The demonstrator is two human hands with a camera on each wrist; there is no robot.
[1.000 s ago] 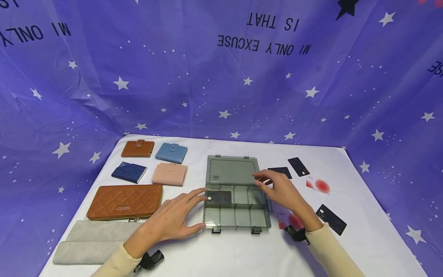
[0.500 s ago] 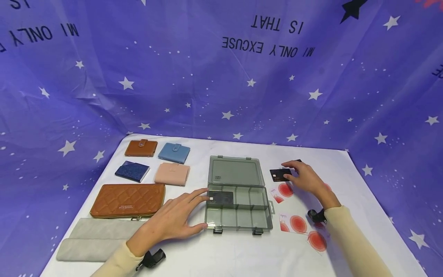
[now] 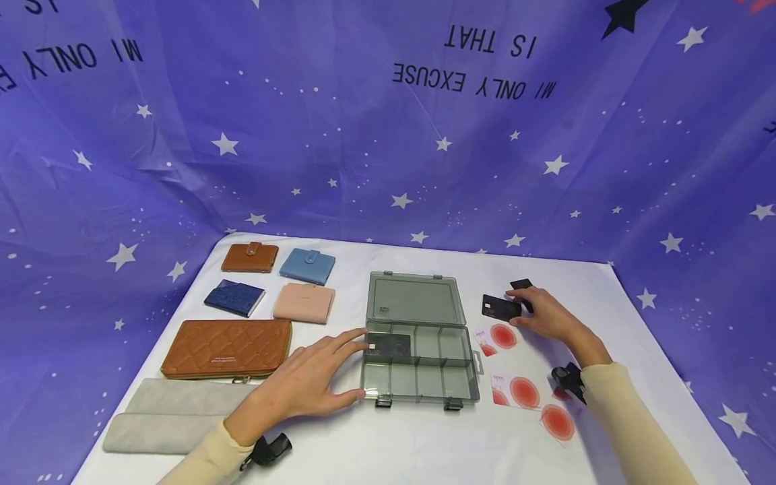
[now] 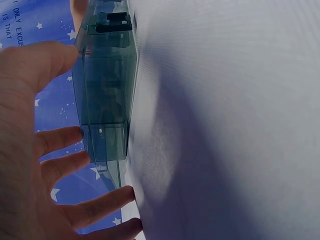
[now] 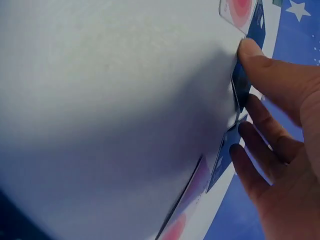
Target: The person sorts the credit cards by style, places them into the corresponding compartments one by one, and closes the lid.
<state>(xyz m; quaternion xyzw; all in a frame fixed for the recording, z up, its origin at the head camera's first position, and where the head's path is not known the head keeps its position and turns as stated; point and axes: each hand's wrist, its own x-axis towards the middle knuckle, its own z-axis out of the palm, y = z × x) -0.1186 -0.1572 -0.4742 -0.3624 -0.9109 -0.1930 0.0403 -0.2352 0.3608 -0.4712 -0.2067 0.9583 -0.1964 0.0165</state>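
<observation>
My right hand (image 3: pixel 545 315) pinches a black VIP card (image 3: pixel 498 308) by its right end, thumb on the near edge and fingertips on the far side. In the right wrist view that card (image 5: pixel 241 82) stands tilted between thumb and fingers, close over the cloth. A second black card (image 3: pixel 520 283) lies just behind the fingers, partly hidden. My left hand (image 3: pixel 306 377) rests at the left wall of a clear grey divided box (image 3: pixel 424 399), fingers spread, thumb at the front corner. The box's lid lies back, and another black VIP card (image 3: pixel 391 345) is in its back left compartments.
Red-and-white cards (image 3: pixel 515 392) lie right of the box, one partly under my right wrist. On the left are small brown (image 3: pixel 250 259), light blue (image 3: pixel 307 267), dark blue (image 3: pixel 234 298) and pink (image 3: pixel 304 303) wallets, a quilted brown wallet (image 3: pixel 227 347) and a grey one (image 3: pixel 164 431).
My right hand has left the box's right side, gone rightward to the black card and pinched it; the card has shifted slightly right. The left hand stays at the box.
</observation>
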